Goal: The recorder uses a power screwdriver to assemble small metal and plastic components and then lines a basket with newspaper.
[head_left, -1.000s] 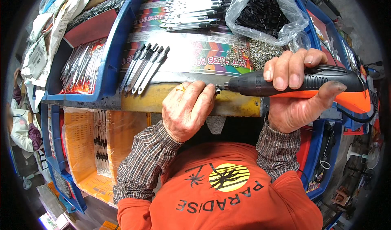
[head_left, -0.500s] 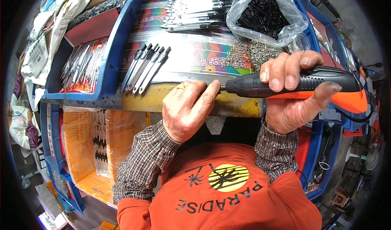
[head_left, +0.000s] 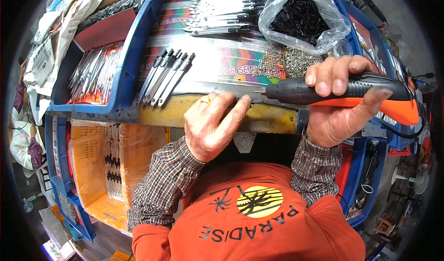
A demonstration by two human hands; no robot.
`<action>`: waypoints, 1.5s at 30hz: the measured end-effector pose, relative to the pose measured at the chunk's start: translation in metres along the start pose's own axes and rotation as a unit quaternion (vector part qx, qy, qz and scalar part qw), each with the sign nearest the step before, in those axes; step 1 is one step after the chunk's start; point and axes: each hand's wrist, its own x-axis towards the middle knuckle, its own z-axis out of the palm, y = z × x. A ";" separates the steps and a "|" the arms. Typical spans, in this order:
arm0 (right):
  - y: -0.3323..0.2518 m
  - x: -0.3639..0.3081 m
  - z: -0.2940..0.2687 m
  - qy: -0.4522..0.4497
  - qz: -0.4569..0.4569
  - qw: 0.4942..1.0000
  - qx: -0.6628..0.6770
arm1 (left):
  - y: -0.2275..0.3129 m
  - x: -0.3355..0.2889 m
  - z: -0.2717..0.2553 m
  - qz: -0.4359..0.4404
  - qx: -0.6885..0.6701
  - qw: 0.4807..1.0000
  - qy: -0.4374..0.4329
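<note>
My left fingers (head_left: 237,114) pinch a small dark piece (head_left: 257,102) over the edge of the desk (head_left: 166,114); my right fingers (head_left: 340,76) grip the powered screwdriver (head_left: 297,92). Its bit (head_left: 262,91), at my left fingertips moments ago, now stands back, apparently disengaged. Pens (head_left: 175,80) lie beyond.

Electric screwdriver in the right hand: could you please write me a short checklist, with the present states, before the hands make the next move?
1. Right hand grips the electric screwdriver: ok, fingers are wrapped over its body.
2. Left hand holds the dark piece: ok, one end sticks out past the fingertips.
3. Bit is apart from the dark piece: ok, a gap shows.
4. Nothing is stuck on the bit's tip: cannot tell, too small.
5. Slim silver-and-black pieces lie clear of the hands: ok, in a row beyond the left hand.
</note>
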 end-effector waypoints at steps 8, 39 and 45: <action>0.015 0.001 0.005 0.026 -0.003 0.996 -0.081 | 0.000 -0.003 0.000 0.007 0.000 1.000 0.005; 0.003 -0.003 0.003 0.002 0.000 1.000 -0.007 | 0.008 0.005 -0.002 -0.026 0.015 0.999 -0.023; 0.000 -0.005 0.004 -0.004 0.000 1.000 0.008 | 0.009 0.005 -0.004 -0.051 0.011 0.998 -0.030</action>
